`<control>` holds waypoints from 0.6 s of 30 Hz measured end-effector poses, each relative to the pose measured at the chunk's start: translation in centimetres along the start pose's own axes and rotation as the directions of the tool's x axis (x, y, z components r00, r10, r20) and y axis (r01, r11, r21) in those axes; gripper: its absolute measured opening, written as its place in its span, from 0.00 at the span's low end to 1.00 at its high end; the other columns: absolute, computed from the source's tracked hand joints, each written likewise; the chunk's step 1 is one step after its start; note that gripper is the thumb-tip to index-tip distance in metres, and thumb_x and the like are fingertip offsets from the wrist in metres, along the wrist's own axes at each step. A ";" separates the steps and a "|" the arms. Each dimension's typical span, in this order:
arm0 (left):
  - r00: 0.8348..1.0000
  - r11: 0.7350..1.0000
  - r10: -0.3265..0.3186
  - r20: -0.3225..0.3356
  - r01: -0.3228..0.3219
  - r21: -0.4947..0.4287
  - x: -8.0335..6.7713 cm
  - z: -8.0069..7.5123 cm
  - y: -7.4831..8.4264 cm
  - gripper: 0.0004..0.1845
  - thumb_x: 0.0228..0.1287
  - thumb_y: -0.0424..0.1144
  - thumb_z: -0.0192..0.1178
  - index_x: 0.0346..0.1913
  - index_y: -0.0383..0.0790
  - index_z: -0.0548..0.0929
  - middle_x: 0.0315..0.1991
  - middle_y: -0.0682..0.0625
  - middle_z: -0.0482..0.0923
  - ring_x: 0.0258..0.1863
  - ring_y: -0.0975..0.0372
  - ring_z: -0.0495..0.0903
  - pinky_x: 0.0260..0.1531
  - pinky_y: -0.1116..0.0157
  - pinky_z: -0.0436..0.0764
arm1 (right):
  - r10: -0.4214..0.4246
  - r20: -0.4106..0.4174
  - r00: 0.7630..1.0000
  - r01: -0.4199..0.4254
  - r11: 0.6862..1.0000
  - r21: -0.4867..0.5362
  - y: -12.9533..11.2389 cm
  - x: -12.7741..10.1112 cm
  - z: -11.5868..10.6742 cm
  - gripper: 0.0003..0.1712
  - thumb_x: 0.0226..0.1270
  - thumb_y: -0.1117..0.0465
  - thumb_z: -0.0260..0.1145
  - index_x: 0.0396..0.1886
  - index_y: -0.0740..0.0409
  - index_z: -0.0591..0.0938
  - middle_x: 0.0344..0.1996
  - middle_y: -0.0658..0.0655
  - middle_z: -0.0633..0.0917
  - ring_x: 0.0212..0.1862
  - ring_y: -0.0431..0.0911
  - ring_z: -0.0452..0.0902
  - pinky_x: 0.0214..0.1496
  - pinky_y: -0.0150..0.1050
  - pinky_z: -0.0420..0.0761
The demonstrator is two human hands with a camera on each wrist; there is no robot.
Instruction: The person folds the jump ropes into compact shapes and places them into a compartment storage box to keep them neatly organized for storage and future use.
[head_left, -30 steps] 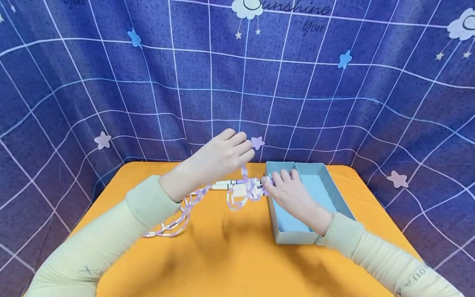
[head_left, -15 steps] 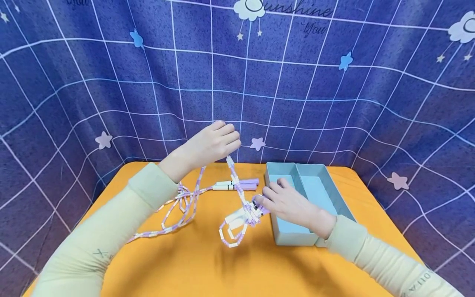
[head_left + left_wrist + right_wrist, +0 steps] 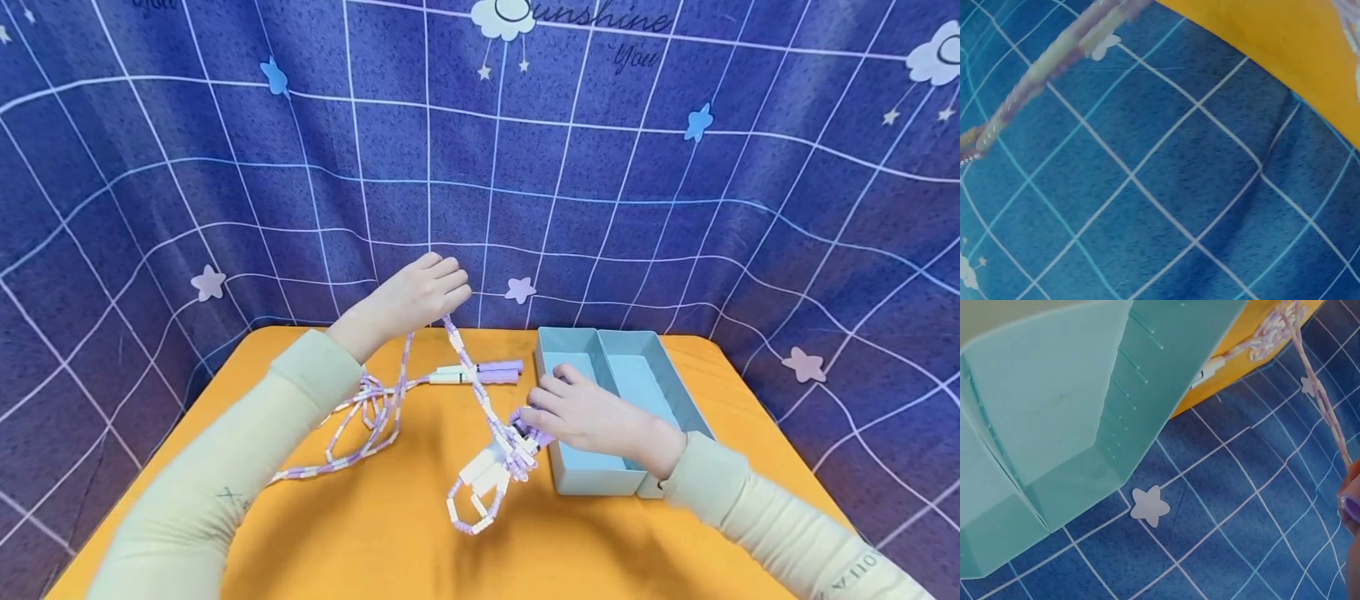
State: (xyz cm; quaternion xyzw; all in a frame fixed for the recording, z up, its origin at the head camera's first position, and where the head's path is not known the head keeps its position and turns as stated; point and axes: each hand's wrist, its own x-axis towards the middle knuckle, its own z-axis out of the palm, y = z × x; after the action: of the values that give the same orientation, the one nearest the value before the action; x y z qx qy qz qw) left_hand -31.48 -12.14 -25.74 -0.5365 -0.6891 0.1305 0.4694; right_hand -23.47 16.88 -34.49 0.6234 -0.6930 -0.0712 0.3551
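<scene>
Holding the rope (image 3: pixel 480 400) taut w/ your left hand (image 3: pixel 420 296) pinching it up high, right hand (image 3: pixel 581 417) gripping the coiled bunch (image 3: pixel 498 462) just left of the box (image 3: pixel 622 408), strand slanting down-right btw them.

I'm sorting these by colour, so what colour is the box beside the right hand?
The box is light teal blue, inside and out; the head view shows it best.

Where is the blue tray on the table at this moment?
In the head view, the blue tray sits on the right side of the orange table, just right of the beaded skipping rope, with the right hand over its near left corner.
</scene>
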 end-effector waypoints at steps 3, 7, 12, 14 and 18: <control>1.000 1.000 -0.003 0.009 0.003 -0.019 -0.5 0.7 0.0 0.02 0.61 0.28 0.54 0.33 0.36 0.77 0.30 0.47 0.77 0.33 0.55 0.70 0.35 0.62 0.69 | 0.017 0.012 1.000 -0.017 1.000 0.013 0.0 0.0 -0.3 0.12 0.72 0.64 0.42 0.47 0.53 0.71 0.35 0.50 0.74 0.36 0.46 0.68 0.43 0.42 0.66; 0.998 1.000 -0.020 0.051 0.021 -0.019 -1.4 1.8 -0.1 0.03 0.62 0.33 0.56 0.34 0.37 0.78 0.31 0.47 0.76 0.34 0.55 0.71 0.35 0.62 0.69 | 0.051 0.018 0.999 -0.052 0.997 0.053 0.0 0.1 -0.8 0.10 0.74 0.62 0.42 0.45 0.54 0.70 0.36 0.50 0.76 0.37 0.46 0.69 0.47 0.43 0.67; 0.992 0.997 -0.072 0.101 0.073 -0.001 -3.1 2.9 -0.3 0.09 0.64 0.40 0.54 0.33 0.37 0.77 0.30 0.47 0.75 0.34 0.54 0.71 0.35 0.61 0.68 | 0.073 0.027 0.997 -0.074 0.995 0.072 0.1 0.0 -1.2 0.10 0.76 0.61 0.40 0.44 0.54 0.69 0.37 0.50 0.77 0.38 0.46 0.70 0.49 0.44 0.67; 0.990 0.996 -0.089 0.112 0.090 -0.003 -3.8 3.3 -0.2 0.11 0.66 0.42 0.52 0.32 0.37 0.76 0.29 0.47 0.75 0.34 0.54 0.71 0.34 0.61 0.68 | 0.097 0.031 0.995 -0.099 0.992 0.078 0.2 -0.1 -1.4 0.09 0.74 0.61 0.42 0.42 0.53 0.70 0.36 0.49 0.77 0.38 0.45 0.70 0.49 0.44 0.68; 0.985 0.991 -0.128 0.116 0.131 -0.013 -5.1 4.4 0.3 0.15 0.68 0.45 0.48 0.31 0.37 0.76 0.28 0.47 0.74 0.32 0.53 0.70 0.33 0.60 0.67 | 0.142 0.043 0.989 -0.146 0.983 0.107 0.1 -0.1 -1.7 0.05 0.68 0.62 0.48 0.41 0.54 0.69 0.35 0.49 0.77 0.38 0.45 0.69 0.50 0.44 0.67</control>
State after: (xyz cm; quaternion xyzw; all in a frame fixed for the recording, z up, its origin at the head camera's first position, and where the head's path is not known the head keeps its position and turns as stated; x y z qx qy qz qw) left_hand -34.83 -15.05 -30.82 -0.4870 -0.7496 0.1231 0.4311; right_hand -22.54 17.62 -33.21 0.5890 -0.7452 -0.0181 0.3121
